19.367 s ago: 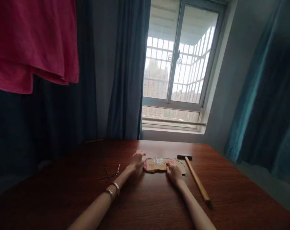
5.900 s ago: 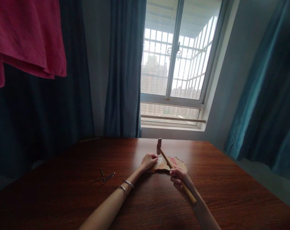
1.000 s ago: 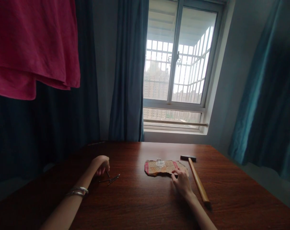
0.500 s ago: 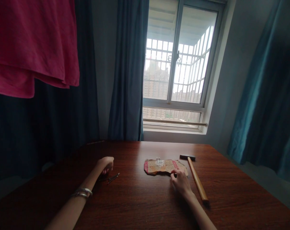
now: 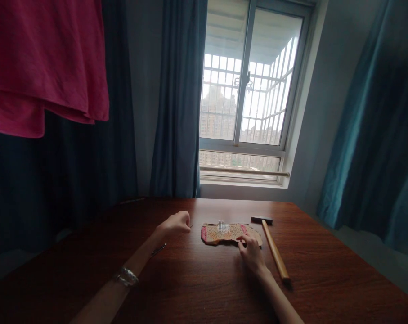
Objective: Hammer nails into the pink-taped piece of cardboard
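My left hand is raised over the table left of a flat piece of cardboard, its fingers pinched together on a thin nail whose tip sticks out. Several loose nails lie beside my left wrist, partly hidden by it. The cardboard is torn-edged, tan with speckles and pink bands. Three nails stand upright near its far edge. My right hand rests at the cardboard's near right edge, fingers apart and touching it.
A hammer with a wooden handle and dark head lies right of the cardboard on the brown wooden table. Behind the table are a barred window and blue curtains. Pink cloth hangs at upper left.
My left hand has moved right and away from me, from near the loose nails toward the cardboard, now with a nail in its fingers. My right hand stays at the cardboard edge.
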`<action>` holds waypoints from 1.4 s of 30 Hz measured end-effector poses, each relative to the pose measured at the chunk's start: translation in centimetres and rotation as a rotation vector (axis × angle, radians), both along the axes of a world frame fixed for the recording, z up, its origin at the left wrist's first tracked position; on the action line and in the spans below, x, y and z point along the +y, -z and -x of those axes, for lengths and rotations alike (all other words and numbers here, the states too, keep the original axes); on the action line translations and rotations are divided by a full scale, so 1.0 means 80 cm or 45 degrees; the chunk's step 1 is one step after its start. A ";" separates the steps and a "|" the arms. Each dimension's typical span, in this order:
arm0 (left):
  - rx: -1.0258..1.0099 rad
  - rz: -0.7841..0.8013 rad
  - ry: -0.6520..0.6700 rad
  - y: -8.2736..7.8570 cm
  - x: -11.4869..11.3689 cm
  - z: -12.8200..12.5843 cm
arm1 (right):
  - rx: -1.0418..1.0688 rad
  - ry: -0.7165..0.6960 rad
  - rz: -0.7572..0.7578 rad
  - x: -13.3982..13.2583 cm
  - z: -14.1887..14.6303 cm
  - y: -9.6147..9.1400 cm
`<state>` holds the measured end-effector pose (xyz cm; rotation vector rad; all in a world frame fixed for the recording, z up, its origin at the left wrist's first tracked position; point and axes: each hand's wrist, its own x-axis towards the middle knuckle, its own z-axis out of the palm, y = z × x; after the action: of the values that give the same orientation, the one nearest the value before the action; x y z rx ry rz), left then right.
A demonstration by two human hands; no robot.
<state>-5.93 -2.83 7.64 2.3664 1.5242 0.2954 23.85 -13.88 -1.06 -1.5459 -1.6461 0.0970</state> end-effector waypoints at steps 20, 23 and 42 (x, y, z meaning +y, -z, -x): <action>-1.026 -0.125 0.298 0.107 -0.060 -0.181 | 0.915 -0.454 0.109 0.019 0.006 0.010; -1.082 -0.135 0.280 0.112 -0.066 -0.183 | 0.909 -0.463 0.109 0.018 0.007 0.011; -0.919 -0.057 0.311 0.108 -0.047 -0.178 | 0.805 -0.468 0.092 0.017 0.005 0.016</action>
<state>8.34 -6.58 -1.04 2.0894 0.8877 0.9957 23.45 -12.54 -2.35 -1.0833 -1.3892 0.7673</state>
